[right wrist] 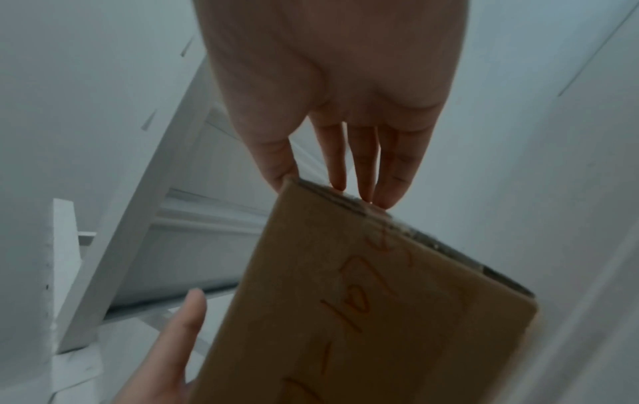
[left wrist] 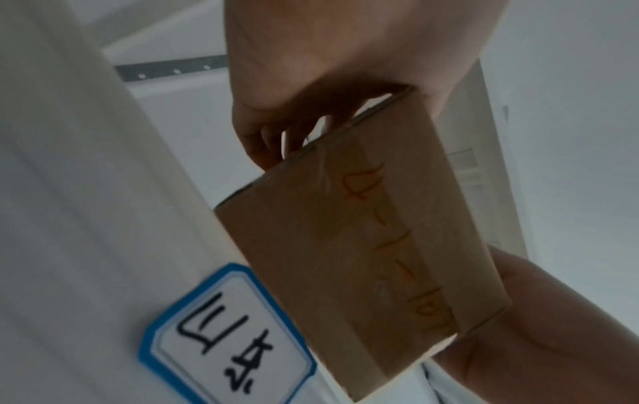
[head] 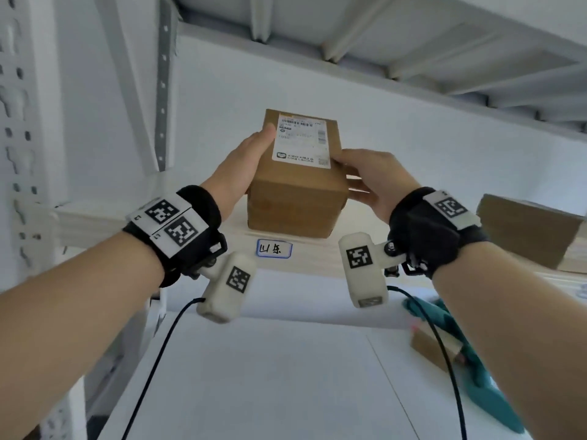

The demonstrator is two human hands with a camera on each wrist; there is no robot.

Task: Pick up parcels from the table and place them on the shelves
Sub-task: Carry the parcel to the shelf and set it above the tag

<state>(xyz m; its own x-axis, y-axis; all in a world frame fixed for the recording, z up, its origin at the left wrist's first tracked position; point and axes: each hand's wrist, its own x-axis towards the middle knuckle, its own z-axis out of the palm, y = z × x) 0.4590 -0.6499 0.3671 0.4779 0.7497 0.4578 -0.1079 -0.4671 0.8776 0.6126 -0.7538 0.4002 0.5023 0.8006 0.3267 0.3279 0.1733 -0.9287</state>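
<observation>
A brown cardboard parcel [head: 297,192] with a white shipping label [head: 301,141] on top is held between both hands at the front edge of a white shelf [head: 104,220]. My left hand [head: 247,163] grips its left side, thumb over the top. My right hand [head: 368,176] holds the right side, thumb on the top by the label corner. From the left wrist, the left hand [left wrist: 311,82] curls onto the parcel [left wrist: 345,246]. From the right wrist, the right hand [right wrist: 328,82] touches the parcel [right wrist: 363,314] with straight fingers. I cannot tell whether the parcel rests on the shelf.
A blue-bordered name tag [head: 273,248] is stuck to the shelf's front edge under the parcel. Another cardboard box [head: 530,230] sits further right on that shelf. One level down lie a teal bag [head: 470,360] and a small carton [head: 432,347]. A perforated upright [head: 19,122] stands left.
</observation>
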